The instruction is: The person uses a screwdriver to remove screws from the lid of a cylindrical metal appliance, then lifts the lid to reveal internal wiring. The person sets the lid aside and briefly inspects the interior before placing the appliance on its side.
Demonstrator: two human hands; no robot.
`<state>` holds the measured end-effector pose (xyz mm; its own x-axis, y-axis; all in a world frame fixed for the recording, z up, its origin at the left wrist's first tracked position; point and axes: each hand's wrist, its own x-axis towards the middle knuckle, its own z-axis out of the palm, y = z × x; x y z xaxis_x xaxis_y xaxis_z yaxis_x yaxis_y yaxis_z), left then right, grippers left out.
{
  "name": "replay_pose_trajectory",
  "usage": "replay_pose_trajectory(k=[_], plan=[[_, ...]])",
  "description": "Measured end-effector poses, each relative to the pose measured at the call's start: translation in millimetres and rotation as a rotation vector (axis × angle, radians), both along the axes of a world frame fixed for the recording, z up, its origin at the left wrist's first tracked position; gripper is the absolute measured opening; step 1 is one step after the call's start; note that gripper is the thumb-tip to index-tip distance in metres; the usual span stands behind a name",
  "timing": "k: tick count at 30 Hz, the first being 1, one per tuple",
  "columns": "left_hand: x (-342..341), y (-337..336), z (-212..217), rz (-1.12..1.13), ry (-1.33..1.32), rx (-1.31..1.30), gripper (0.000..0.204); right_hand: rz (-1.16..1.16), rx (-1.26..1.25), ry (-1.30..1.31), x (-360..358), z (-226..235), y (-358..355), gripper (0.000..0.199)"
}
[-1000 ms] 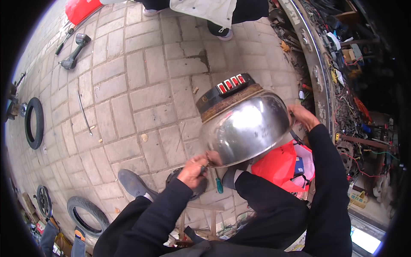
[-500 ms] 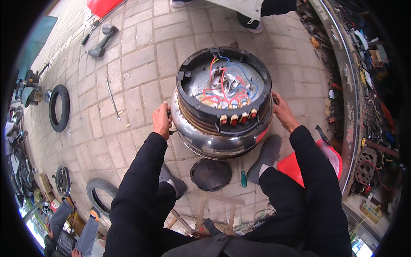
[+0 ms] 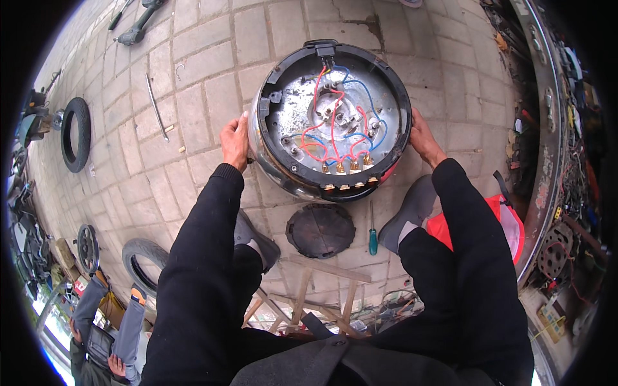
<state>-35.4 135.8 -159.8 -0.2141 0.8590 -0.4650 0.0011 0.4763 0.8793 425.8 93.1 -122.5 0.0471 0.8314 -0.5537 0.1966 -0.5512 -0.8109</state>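
Note:
A round metal electric cooker (image 3: 333,186) stands on the paving before me, underside up, with its black plastic ring (image 3: 265,122) on top. Its base is uncovered: red and blue wires (image 3: 335,125) run across the silvery metal plate to a row of switches (image 3: 351,186) on the near edge. My left hand (image 3: 235,140) grips the cooker's left side, thumb upward, its fingers partly hidden behind the body. On the opposite side my right hand (image 3: 425,138) holds on, fingertips hidden. A dark round cover (image 3: 320,230) lies just below the cooker, beside a green-handled screwdriver (image 3: 373,235).
A power drill (image 3: 138,26), a thin metal rod (image 3: 156,106) and tyres (image 3: 76,135) lie to the left. At right, a red bag (image 3: 502,219) sits near a metal rail and heaped scrap parts. A wooden frame (image 3: 328,270) stands between my legs. Another person (image 3: 96,341) shows at lower left.
The view has shifted, so floor things sit higher in the picture. The cooker's wired base now shows more squarely from above and its switch fronts less. Both hands stay at its sides.

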Motion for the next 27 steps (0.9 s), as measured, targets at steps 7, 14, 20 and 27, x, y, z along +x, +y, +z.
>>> replay_pose_trajectory(k=[7,14,20,27], plan=[[-2,-4,-23,0.014,0.018,0.045,0.039,-0.001,-0.012,0.003,1,-29,0,0.042],[-7,-4,-27,-0.017,0.001,0.003,0.039,-0.007,0.108,0.013,-4,-50,-10,0.042],[-6,-5,-25,-0.08,0.06,0.014,0.04,-0.047,0.119,-0.032,-6,-55,-17,0.04],[-9,-5,-18,-0.095,0.15,0.028,0.038,-0.042,0.197,-0.202,-9,-69,-16,0.035]])
